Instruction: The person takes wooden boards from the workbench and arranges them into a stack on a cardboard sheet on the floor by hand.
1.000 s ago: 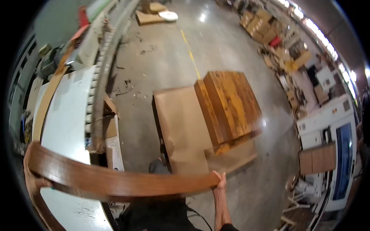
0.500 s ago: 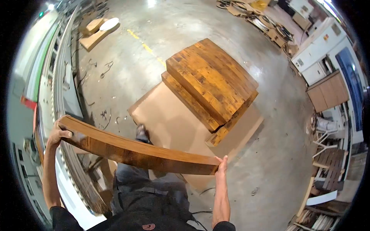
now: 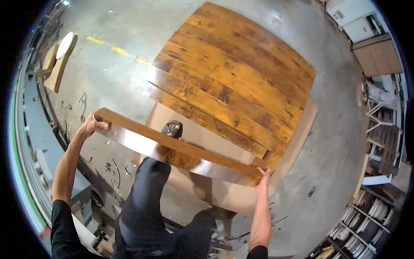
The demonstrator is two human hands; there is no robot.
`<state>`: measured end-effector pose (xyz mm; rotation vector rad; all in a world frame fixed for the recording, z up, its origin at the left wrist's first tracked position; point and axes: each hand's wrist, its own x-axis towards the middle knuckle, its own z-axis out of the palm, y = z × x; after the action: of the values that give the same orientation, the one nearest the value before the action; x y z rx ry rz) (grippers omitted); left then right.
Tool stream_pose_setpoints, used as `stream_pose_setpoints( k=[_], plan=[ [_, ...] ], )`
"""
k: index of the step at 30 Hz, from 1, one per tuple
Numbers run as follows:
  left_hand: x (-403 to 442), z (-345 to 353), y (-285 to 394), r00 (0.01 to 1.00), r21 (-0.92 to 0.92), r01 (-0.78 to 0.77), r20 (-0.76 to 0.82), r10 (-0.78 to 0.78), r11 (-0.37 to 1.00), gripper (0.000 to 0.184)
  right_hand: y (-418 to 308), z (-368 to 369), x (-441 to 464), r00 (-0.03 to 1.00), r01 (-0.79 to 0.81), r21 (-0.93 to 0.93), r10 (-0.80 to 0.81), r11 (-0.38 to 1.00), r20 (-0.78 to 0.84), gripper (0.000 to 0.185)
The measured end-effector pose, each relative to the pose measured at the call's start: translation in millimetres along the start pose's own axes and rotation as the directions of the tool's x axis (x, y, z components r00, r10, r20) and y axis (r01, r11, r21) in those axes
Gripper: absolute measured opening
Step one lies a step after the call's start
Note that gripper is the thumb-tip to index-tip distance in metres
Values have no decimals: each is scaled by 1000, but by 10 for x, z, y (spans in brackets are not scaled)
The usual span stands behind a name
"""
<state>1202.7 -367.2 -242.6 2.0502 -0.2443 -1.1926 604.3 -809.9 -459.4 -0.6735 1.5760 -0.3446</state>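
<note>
A long brown wooden board [image 3: 181, 149] is held level in front of my body, its lower face shiny. My left hand [image 3: 92, 125] is closed round its left end, thumb on top. At the right end, my right hand [image 3: 264, 178] grips the board. Just beyond it lies a stack of wood-grained boards [image 3: 233, 73] with a narrower board edge showing on its near side. Under the stack spreads brown cardboard [image 3: 233, 194]. My sandalled foot [image 3: 172, 128] is on the cardboard, between the held board and the stack.
A conveyor-like machine edge [image 3: 26, 142] runs along the left. Wooden pieces with a white disc [image 3: 64, 45] lie on the floor at upper left. On the right stand a white machine [image 3: 355, 19], brown panels [image 3: 377, 56] and a rack of strips [image 3: 360, 224].
The stack now appears larger and closer. The held board has moved away from the machine side and over the cardboard, both hands still on it. One foot has come forward beside the stack.
</note>
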Motion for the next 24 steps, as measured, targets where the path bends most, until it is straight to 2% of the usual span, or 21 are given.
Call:
stream_pose_setpoints(
  k=[1, 3, 6, 7, 9, 10, 12, 14, 15, 16, 17, 18, 19, 21, 23, 24],
  plan=[
    [476, -87, -91, 1000, -29, 8, 25, -7, 1000, 71, -138, 253, -51, 1000, -14, -4, 14, 1000, -10, 71],
    [1241, -127, -265, 997, -93, 25, 70, -18, 995, 74, -305, 677, 85, 987, -48, -113, 30, 992, -156, 66],
    [2056, -96, -383, 992, -135, 88, 107, -73, 987, 79, -204, 870, 550, 955, -87, -169, 34, 982, -295, 59],
    [2252, -99, -425, 987, -126, 126, 117, -112, 984, 76, -168, 932, 690, 912, -116, -287, -13, 951, -410, 57],
    [2534, -29, -377, 980, -87, 135, 161, -120, 987, 75, -118, 840, 1073, 956, -229, 3, 226, 973, -185, 52],
    [2665, -10, -418, 979, -76, 116, 179, -101, 990, 74, -132, 918, 1073, 939, -153, -3, 145, 988, -313, 46],
    [2936, 13, -586, 974, -66, 74, 218, -59, 995, 74, 110, 691, 1171, 953, 60, -28, -66, 998, -295, 39],
    [3263, -257, -1001, 931, 107, 267, 227, -285, 958, 74, 259, 439, 1071, 923, 227, -80, -241, 971, -299, 36],
    [3302, -134, -1032, 955, 43, 234, 180, -238, 971, 72, 295, 386, 975, 899, 288, -112, -309, 951, -312, 37],
    [3341, -9, -1059, 973, -17, 193, 132, -189, 981, 71, 182, 727, 567, 872, 313, -149, -346, 938, -347, 41],
    [3127, 273, -946, 1000, -209, 16, 12, -14, 978, 69, 202, 972, 244, 841, 329, -191, -379, 925, -386, 45],
    [3193, 235, -1065, 999, -201, 52, 15, -50, 978, 68, 397, 1033, 154, 902, 247, 25, -220, 969, -371, 43],
    [3306, 14, -1244, 993, -174, 111, 47, -104, 978, 65, 566, 1075, 100, 946, 156, 244, -73, 957, -317, 40],
    [3528, -370, -1529, 962, -86, 248, 137, -235, 965, 56, 640, 1320, 190, 966, -84, 496, 193, 864, -171, 61],
    [3520, -200, -1522, 995, -13, 97, 39, -97, 995, 46, 759, 1531, 433, 976, 93, 551, 35, 829, -217, 65],
    [3623, -180, -1738, 1000, -64, -1, -22, -1, 998, 40, 730, 1576, 531, 974, 107, 506, 11, 856, -225, 64]
  ],
)
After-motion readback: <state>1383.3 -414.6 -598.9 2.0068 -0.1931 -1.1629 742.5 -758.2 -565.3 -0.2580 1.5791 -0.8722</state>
